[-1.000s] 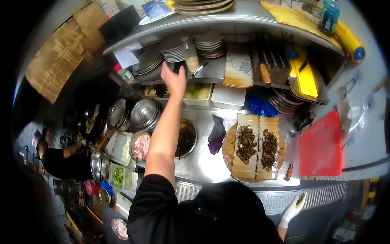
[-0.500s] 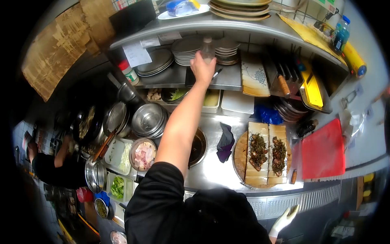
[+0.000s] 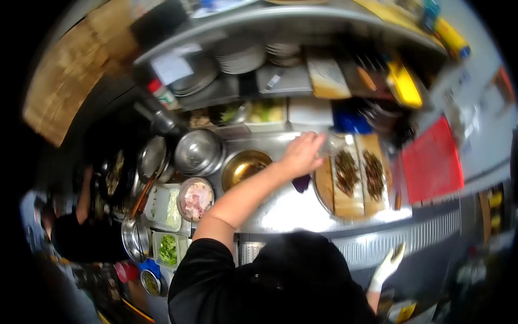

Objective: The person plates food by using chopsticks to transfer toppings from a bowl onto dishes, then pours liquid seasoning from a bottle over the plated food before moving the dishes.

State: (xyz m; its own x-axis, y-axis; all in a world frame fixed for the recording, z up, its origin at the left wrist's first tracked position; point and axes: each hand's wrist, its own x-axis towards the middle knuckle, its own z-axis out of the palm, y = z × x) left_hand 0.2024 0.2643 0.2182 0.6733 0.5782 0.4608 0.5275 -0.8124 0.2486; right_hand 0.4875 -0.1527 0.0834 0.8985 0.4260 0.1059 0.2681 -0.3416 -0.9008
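Observation:
My left hand [image 3: 303, 155] is closed around a small clear bottle [image 3: 333, 142], tipped to the right beside the food. Motion blur hides its contents. Two portions of dark browned food, the left one [image 3: 346, 171] and the right one [image 3: 373, 174], lie on pale rectangular sheets on a round wooden board [image 3: 324, 186]. A dark purple cloth [image 3: 301, 183] lies under my left hand, partly hidden. My right hand [image 3: 387, 265], in a pale glove, hangs low at the right, away from the counter, its fingers apart with nothing visible in them.
A metal bowl of brown liquid [image 3: 237, 171] sits left of the cloth. Stacked metal bowls [image 3: 198, 152], sliced meat [image 3: 196, 200] and chopped greens [image 3: 169, 249] stand further left. A red cutting board [image 3: 433, 161] lies at right. Another person's arm [image 3: 84, 197] is at far left.
My left hand has brought the clear bottle down from the plate shelf and rightward to the wooden board. The view has shifted. My gloved right hand stays low at the right.

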